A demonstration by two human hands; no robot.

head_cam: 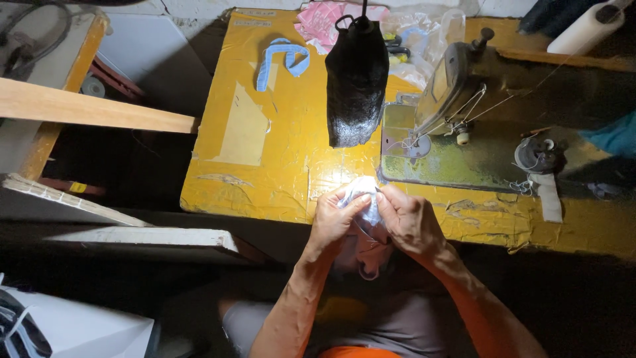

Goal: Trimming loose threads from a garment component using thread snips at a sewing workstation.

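Dim workshop, yellow taped table lit by a lamp under a black cloth-wrapped shade, with a green-based sewing machine on its right half, a light blue fabric strip near the far edge and a pink cloth piece behind it. Left hand and right hand meet at the near table edge just below the machine bed, both grips pinched narrow on one small pale translucent fabric piece, brightly overexposed so detail is unreadable. White thread cone sits far right.
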